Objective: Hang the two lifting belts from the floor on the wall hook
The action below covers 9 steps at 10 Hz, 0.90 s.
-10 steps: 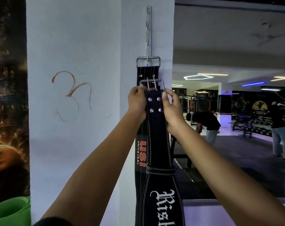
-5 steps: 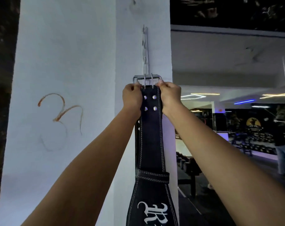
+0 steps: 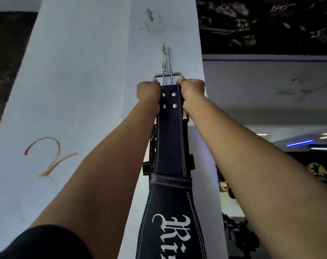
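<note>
Right now the black lifting belt (image 3: 170, 146) is held up flat against the white pillar (image 3: 80, 90), its steel buckle (image 3: 167, 77) at the foot of the vertical metal hook rail (image 3: 166, 58) screwed to the pillar's narrow face. The buckle's 2 prongs stand upright inside the frame, and 4 rivets sit just below them on the strap. Whether the frame has caught on a hook cannot be told; it looks level with the rail's lowest part. Behind this belt, edges of a second belt (image 3: 151, 156) show on the left side, apparently already hanging there, though its top is hidden.

The left hand (image 3: 148, 93) is clenched around the strap's left edge just under the buckle, and the right hand (image 3: 191, 90) grips the right edge the same way, with a fingertip touching the buckle's corner. Both arms reach up at full stretch.

To do this step well, I would judge the buckle should be kept square and level, then lifted so its top bar clears a hook tip and lowered until the bar seats behind it. The prongs could snag the rail, so tilting the frame slightly away from the wall may help. Letting go should wait until the belt's weight is felt on the hook, 1 hand releasing first. The hanging belt behind may be knocked if the front one swings.
</note>
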Tool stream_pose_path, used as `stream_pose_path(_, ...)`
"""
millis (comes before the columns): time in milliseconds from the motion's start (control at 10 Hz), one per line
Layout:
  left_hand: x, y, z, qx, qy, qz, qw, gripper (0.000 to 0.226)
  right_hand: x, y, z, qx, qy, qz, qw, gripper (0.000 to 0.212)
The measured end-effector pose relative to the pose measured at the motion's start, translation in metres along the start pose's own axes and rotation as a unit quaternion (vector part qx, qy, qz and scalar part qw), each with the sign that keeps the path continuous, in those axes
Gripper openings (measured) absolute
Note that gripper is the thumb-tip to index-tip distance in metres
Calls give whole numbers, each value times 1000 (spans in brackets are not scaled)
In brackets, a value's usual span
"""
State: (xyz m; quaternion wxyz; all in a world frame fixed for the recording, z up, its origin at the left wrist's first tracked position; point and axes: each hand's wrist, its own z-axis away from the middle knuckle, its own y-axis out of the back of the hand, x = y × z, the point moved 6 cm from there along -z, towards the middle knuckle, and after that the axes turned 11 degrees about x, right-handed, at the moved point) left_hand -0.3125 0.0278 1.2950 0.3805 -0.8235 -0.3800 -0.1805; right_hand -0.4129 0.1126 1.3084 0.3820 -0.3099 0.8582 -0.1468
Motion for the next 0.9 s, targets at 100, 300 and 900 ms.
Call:
stream_pose_path(100,-11,-9,-19,2,8,-17,1000,33,13,-10,-18,-3,-14,-9,1000,18)
stream_pose_path(300,-24,-17,-33,-11,44,-7,999,10,27,-11,-33,30,-30,-14,999,15)
stream_pose_path(900,-24,58,45,-94,-162,-307,933,42,22,43,55,-23,-52,27,998,18)
